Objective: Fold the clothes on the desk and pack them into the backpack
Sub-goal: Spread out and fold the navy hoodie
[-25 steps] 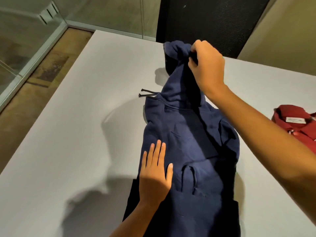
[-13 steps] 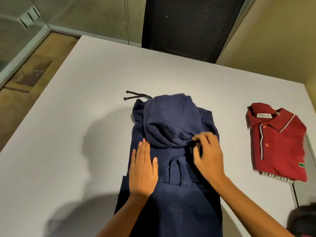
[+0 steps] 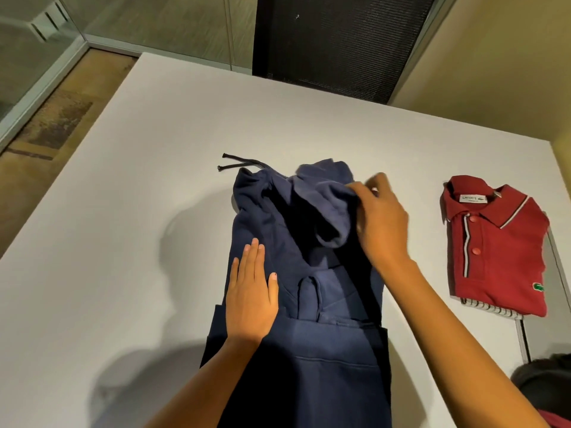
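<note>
- Lying in the middle of the white desk point(image 3: 123, 242), the navy hoodie point(image 3: 324, 341) has its hood point(image 3: 321, 205) turned down over the chest.
- The left hand point(image 3: 250, 301) rests flat on it, fingers straight.
- The right hand point(image 3: 383, 223) pinches the hood's edge and hides part of it.
- Two dark drawstrings point(image 3: 241, 165) stick out at the far left.
- A folded red polo shirt point(image 3: 500, 251) lies well apart on the right, over a spiral notebook point(image 3: 475, 310).

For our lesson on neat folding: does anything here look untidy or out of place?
Yes. On the navy hoodie, two drawstrings trail onto the desk at its far left corner, and its hood sits bunched, not flat, where the right hand pinches it. The red polo lies neatly folded.
</note>
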Motion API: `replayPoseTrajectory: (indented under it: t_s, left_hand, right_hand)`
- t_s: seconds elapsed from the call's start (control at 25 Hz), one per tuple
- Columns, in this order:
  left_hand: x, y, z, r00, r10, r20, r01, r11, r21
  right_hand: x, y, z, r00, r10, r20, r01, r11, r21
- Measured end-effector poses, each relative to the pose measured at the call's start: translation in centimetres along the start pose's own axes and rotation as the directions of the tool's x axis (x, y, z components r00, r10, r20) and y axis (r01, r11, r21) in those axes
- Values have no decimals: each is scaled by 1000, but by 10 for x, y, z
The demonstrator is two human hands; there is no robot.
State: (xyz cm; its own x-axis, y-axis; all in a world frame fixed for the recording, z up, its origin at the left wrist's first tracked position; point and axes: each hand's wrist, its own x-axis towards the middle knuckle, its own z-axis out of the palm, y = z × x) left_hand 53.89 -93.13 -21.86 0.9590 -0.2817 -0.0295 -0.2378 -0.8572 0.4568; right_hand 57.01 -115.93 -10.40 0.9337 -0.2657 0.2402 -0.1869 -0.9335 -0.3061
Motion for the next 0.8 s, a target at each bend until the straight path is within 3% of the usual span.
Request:
replayPoseTrajectory:
  t_s: [0.08,0.16,0.24,0.32,0.4,0.52,0.64,0.8]
  left_hand:
    - [-1,0,2,1000,-3,4,3,1000,8]
    - [-1,-2,3,1000,-5,2,5,1000,10]
    - [-2,-2,3,1000,-10,8,10,1000,9]
    - [-1,-1,2,1000,-9,9,8,1000,6]
    - [-1,0,2,1000,-8,9,8,1000,6]
    - [-1,-1,3,1000,-7,12,7,1000,20]
    - [0,-1,3,1000,-3,8,2,1000,29]
    - [0,-1,4,1000,9,-13,-9,1000,22]
  right_hand:
    - [-35,7,-6,999,-40,-7,41,998,53]
    - [-68,6,9,960,-234,157,218,970,111]
    - [-88,3,25,897,-344,277,288,931,226]
    - [-81,4,32,946,-274,176,205,921,330]
    - [-59,9,42,989,-137,51,118,952,282]
    - [-28,4,68,980,-33,196,22,998,60]
    - [-29,-14,104,946,-17,325,57,992,-113]
    - [-28,-15,118,965,-14,260,53,988,-143]
